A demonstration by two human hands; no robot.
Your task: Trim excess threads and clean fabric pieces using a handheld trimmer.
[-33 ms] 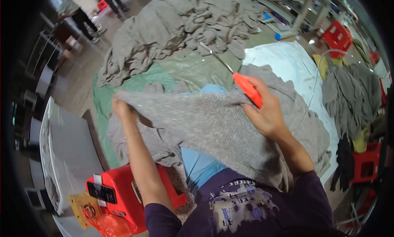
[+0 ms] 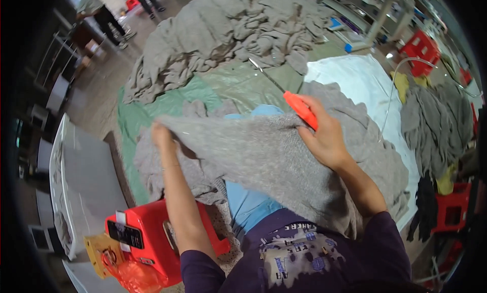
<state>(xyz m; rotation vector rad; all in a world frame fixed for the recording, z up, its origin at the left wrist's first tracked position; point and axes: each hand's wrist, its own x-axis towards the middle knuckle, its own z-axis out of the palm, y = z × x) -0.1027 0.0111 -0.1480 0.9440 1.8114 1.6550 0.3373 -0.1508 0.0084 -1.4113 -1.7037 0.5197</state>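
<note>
A grey knitted fabric piece is stretched between my hands, above my light blue trousers. My left hand is closed on its left upper corner. My right hand grips the orange handle of a tool with a long slim metal shaft; its exact kind I cannot make out. The shaft points up and to the left, away from the cloth. Thumb and fingers of that same hand also pinch the fabric's upper right edge. Part of the cloth is blurred, and its lower end hangs by my right side.
More grey knitwear lies around my lap. Beyond it, a big grey heap rests on a green sheet, beside a white sheet. A red stool at my left bears a phone. Two people stand far left.
My left hand has moved a little to the right, nearer my right hand, and the fabric is slightly less stretched. My right hand and the tool have shifted slightly left.
</note>
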